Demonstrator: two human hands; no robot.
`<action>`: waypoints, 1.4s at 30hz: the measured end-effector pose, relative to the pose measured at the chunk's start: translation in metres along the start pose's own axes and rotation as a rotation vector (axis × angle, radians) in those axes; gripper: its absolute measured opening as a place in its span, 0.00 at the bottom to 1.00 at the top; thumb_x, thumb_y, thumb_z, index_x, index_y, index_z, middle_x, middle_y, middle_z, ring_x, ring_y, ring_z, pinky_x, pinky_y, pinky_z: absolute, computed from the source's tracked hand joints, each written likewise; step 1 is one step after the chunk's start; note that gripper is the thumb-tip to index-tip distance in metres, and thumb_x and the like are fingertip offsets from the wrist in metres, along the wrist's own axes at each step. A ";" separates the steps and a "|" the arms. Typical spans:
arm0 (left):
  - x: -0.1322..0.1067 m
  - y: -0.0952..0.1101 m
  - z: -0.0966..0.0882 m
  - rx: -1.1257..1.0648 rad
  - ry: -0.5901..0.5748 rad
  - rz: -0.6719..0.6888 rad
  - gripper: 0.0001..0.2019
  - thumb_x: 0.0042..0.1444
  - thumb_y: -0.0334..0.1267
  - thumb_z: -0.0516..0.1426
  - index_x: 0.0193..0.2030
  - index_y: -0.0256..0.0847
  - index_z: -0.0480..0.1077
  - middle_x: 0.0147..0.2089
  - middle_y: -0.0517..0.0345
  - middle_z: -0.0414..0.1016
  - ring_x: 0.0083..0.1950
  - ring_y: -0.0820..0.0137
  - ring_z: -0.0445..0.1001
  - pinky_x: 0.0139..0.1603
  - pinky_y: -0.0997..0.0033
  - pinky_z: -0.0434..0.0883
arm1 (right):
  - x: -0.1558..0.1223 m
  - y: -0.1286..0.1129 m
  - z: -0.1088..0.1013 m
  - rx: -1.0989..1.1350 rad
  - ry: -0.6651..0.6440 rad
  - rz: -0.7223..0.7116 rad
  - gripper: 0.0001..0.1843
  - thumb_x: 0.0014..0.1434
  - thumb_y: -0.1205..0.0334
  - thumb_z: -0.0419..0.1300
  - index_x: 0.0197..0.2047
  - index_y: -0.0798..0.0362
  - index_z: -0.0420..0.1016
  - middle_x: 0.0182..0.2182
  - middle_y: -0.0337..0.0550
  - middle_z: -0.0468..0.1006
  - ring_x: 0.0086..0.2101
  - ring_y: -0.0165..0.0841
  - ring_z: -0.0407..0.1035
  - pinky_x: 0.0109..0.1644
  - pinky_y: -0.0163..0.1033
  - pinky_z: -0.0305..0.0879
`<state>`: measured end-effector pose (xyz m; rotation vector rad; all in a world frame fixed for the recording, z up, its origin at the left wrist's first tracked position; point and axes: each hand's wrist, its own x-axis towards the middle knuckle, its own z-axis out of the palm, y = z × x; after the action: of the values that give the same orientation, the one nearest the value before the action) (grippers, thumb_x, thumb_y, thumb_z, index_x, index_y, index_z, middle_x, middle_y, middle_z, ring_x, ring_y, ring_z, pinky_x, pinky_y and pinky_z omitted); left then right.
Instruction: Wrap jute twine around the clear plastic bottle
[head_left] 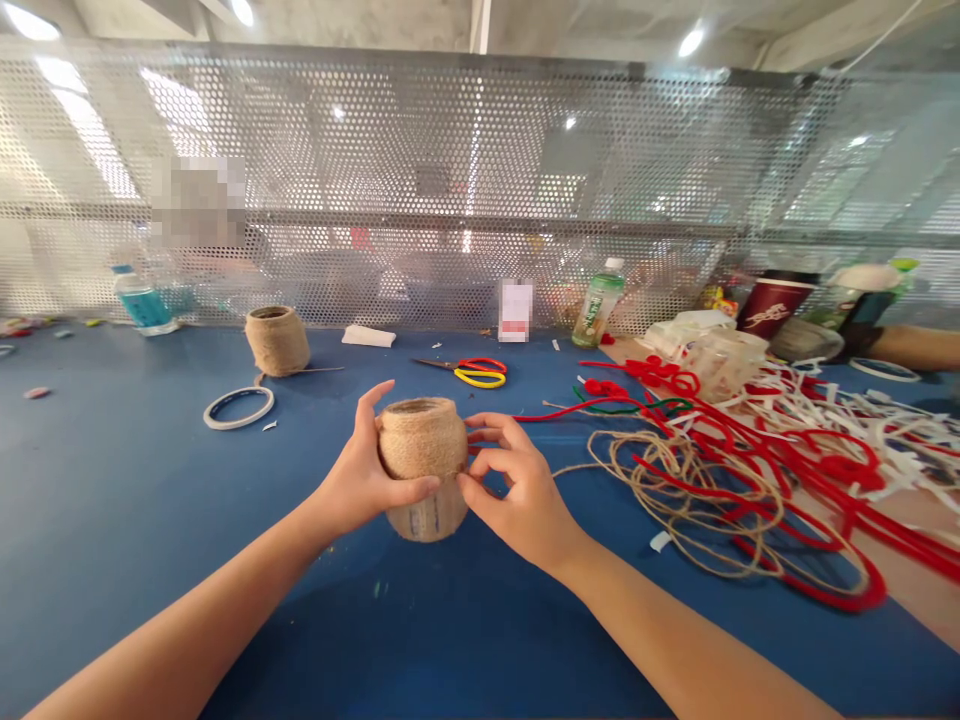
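Observation:
A small jar (422,462), its upper half wound in jute twine and its lower part bare, is held above the blue table (112,480). My left hand (358,478) wraps round its left side, thumb across the front. On the jar's right side my right hand (517,490) presses its fingertips against the twine band, fingers curled. A loose pile of jute twine (675,490) lies to the right, a strand running toward the jar.
A second twine-wrapped jar (277,340) and a tape ring (238,407) sit at back left. Scissors (472,371) lie behind the hands. Red cords (750,440) and white strips (862,410) crowd the right. Bottles (598,305), a cup (772,300) and a perforated metal screen (480,190) line the back.

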<state>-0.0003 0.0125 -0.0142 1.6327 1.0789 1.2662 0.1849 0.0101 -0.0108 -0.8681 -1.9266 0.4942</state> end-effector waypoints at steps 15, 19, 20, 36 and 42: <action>0.000 -0.002 0.002 -0.032 0.043 -0.001 0.51 0.34 0.39 0.66 0.61 0.45 0.38 0.47 0.51 0.65 0.49 0.60 0.68 0.53 0.49 0.63 | 0.007 0.012 0.000 0.483 -0.144 0.263 0.15 0.48 0.63 0.62 0.17 0.55 0.62 0.50 0.47 0.69 0.50 0.36 0.66 0.54 0.44 0.61; 0.000 -0.004 0.003 -0.102 0.026 0.024 0.51 0.35 0.39 0.66 0.61 0.44 0.37 0.49 0.49 0.64 0.49 0.60 0.68 0.54 0.51 0.63 | 0.007 0.009 -0.002 0.431 -0.122 0.235 0.15 0.48 0.64 0.62 0.17 0.55 0.61 0.47 0.46 0.70 0.49 0.35 0.66 0.52 0.43 0.63; 0.000 -0.004 0.004 -0.119 0.020 0.028 0.50 0.35 0.39 0.66 0.61 0.44 0.37 0.50 0.48 0.64 0.50 0.60 0.67 0.54 0.51 0.63 | 0.007 0.008 -0.003 0.424 -0.115 0.228 0.16 0.48 0.64 0.62 0.16 0.55 0.60 0.47 0.46 0.70 0.48 0.35 0.67 0.52 0.44 0.63; 0.002 -0.008 -0.001 0.103 0.028 0.055 0.42 0.37 0.46 0.63 0.56 0.43 0.46 0.45 0.53 0.58 0.47 0.62 0.63 0.52 0.55 0.62 | 0.006 0.010 0.000 0.345 -0.068 0.232 0.16 0.46 0.62 0.62 0.16 0.55 0.60 0.41 0.46 0.67 0.47 0.36 0.65 0.49 0.43 0.63; -0.001 -0.004 0.000 0.043 0.017 0.026 0.41 0.43 0.42 0.60 0.60 0.45 0.41 0.46 0.53 0.59 0.47 0.62 0.65 0.51 0.53 0.63 | 0.006 0.008 0.001 0.361 -0.048 0.319 0.14 0.46 0.60 0.62 0.17 0.55 0.63 0.39 0.44 0.65 0.46 0.36 0.65 0.48 0.44 0.64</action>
<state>-0.0011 0.0125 -0.0180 1.6758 1.1056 1.2840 0.1853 0.0196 -0.0130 -0.9307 -1.6730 1.0267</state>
